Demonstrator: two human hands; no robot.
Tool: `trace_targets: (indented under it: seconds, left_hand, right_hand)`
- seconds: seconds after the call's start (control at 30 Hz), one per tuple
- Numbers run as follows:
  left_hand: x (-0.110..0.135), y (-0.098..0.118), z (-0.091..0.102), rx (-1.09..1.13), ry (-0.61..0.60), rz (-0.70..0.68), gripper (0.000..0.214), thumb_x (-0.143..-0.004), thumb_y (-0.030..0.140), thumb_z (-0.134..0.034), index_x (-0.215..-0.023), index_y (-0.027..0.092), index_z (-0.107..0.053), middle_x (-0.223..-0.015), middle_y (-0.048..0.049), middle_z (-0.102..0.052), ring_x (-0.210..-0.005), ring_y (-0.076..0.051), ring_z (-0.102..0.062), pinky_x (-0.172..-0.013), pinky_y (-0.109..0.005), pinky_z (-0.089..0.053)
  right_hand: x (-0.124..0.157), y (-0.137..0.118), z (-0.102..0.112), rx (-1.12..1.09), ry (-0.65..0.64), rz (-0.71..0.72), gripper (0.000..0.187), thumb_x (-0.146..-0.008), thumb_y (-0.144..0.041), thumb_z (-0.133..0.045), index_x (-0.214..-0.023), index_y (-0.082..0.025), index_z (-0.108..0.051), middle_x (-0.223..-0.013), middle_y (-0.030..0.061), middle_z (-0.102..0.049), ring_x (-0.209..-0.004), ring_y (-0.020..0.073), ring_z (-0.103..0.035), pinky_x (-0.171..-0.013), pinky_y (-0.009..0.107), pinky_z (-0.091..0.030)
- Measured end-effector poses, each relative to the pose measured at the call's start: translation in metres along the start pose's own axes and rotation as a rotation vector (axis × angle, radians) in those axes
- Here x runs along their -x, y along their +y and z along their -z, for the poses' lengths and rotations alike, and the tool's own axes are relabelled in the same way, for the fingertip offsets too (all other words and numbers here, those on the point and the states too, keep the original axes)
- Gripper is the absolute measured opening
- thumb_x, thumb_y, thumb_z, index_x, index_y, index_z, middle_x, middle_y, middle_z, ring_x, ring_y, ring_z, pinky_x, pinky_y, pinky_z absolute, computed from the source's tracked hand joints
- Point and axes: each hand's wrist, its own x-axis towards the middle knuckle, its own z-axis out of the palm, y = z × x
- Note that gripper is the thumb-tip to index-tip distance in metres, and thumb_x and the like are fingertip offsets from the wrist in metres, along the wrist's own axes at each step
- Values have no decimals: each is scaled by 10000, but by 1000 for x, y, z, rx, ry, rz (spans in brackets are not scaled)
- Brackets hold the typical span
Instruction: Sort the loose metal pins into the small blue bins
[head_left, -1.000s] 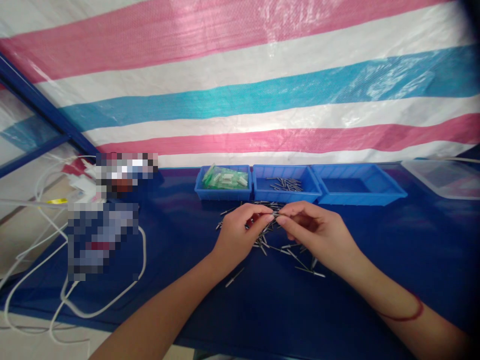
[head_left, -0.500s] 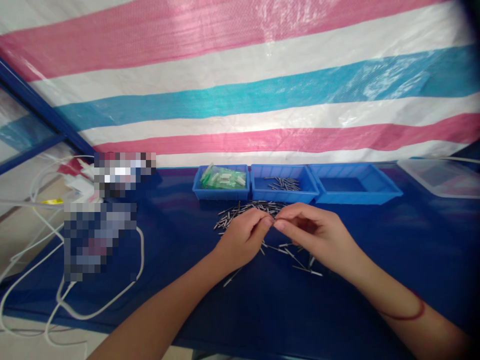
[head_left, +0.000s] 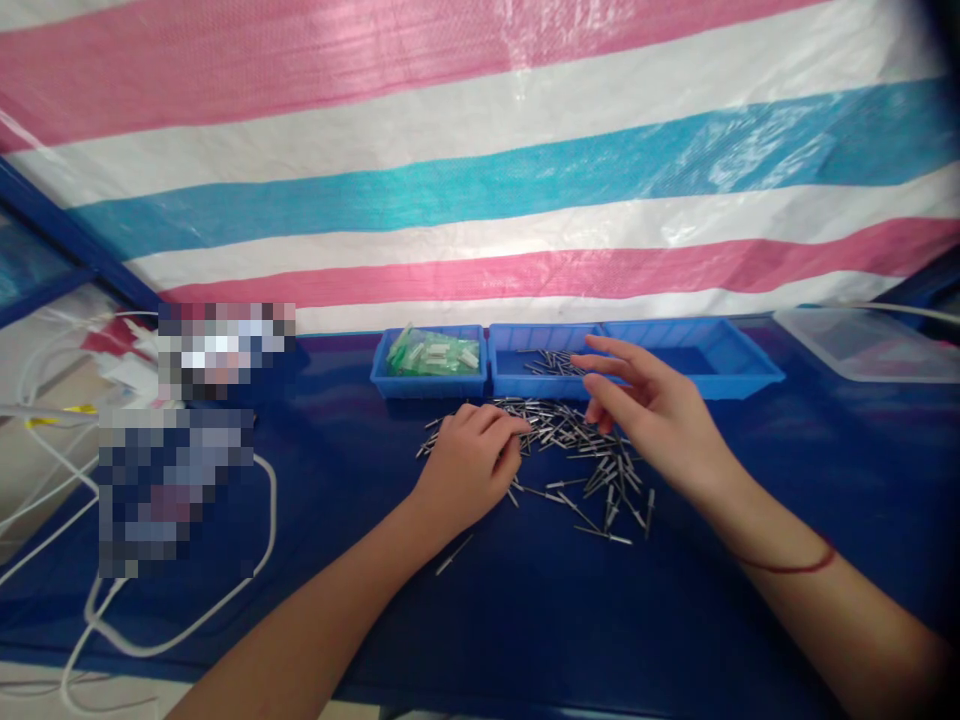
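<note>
A pile of metal pop rivets (head_left: 551, 428) lies on the dark blue table in front of the bins. My left hand (head_left: 472, 465) rests low over the pile's left side, fingers bent but apart and touching the rivets; the undersides of its fingertips are hidden. Raised above the pile's right side, my right hand (head_left: 656, 410) has its fingers spread and nothing visible in them. Its fingertips are at the front right of the middle blue bin (head_left: 517, 385), which holds some more rivets. One single rivet (head_left: 454, 555) lies nearer to me, beside my left forearm.
The left blue bin (head_left: 427, 386) holds a green plastic bag (head_left: 431, 352) with white pieces. A third blue bin (head_left: 720, 355) stands at the right, then a clear plastic lid (head_left: 855, 345). White cables (head_left: 266, 520) loop across the table's left side beside blurred-out items.
My hands were pinched together over the pile and are now apart. The right hand has lifted toward the middle bin and opened; the left has shifted slightly left and loosened its pinch.
</note>
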Motion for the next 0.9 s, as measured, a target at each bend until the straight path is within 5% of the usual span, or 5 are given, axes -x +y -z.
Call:
trace_targets:
  seconds: [0.3, 0.9]
  left_hand:
    - [-4, 2, -7, -356, -18, -17, 179, -927, 265, -486, -926, 210, -656, -989, -52, -631, -888, -214, -495, -713, -365, -336]
    - [-5, 2, -8, -408, -19, 4, 238, -945, 356, -467, -890, 233, -663, -930, -39, -597, -864, -213, -485, -693, -364, -296]
  right_hand:
    - [14, -3, -12, 268, -70, 116, 273, -854, -394, -579, -1039, -204, -644, -1013, 76, -684, -614, 130, -591, -534, 272, -507]
    - [18, 2, -17, 319, -160, 132, 245, -860, -375, -561, -1033, -223, -645, -971, 48, -690, -633, 153, -603, -576, 303, -512]
